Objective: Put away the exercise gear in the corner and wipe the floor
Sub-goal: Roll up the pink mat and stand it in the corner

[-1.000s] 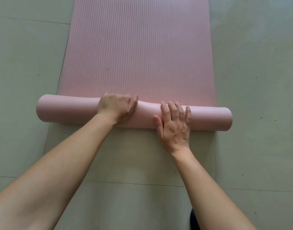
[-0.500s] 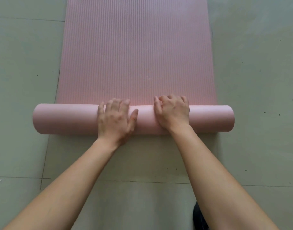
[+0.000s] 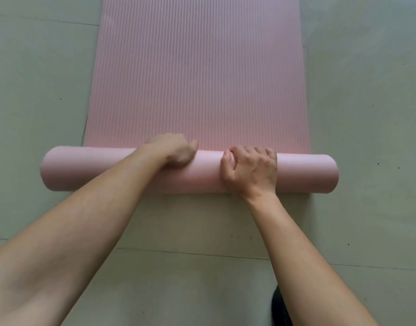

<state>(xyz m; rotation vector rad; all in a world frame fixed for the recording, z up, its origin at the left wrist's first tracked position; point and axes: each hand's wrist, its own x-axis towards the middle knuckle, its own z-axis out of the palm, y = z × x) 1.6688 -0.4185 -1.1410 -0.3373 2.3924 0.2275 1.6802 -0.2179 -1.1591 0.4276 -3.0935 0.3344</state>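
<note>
My pink mat (image 3: 197, 78) lies on the grey tiled floor (image 3: 25, 90), and its near end is wound into a thick roll (image 3: 89, 168) that runs crosswise in front of me. Beyond the roll the ribbed, unrolled part stretches flat away to the top of the view. Both roll ends stick out a little past the flat part's edges.

My left hand (image 3: 176, 149) sits on top of the roll, a bit left of its middle. The fingers bend over the roll's far side, so their tips are out of sight, while the thumb shows at the far edge. My right hand (image 3: 251, 170) is just right of the roll's middle, close to the left hand but not touching it. Its fingers (image 3: 256, 151) are curled down over the top of the roll, gripping it, with the thumb pressed on the side nearer me.

On the near side of the roll, at the bottom edge of the view, something dark (image 3: 281, 307) shows beside my right forearm; I cannot tell what it is.
</note>
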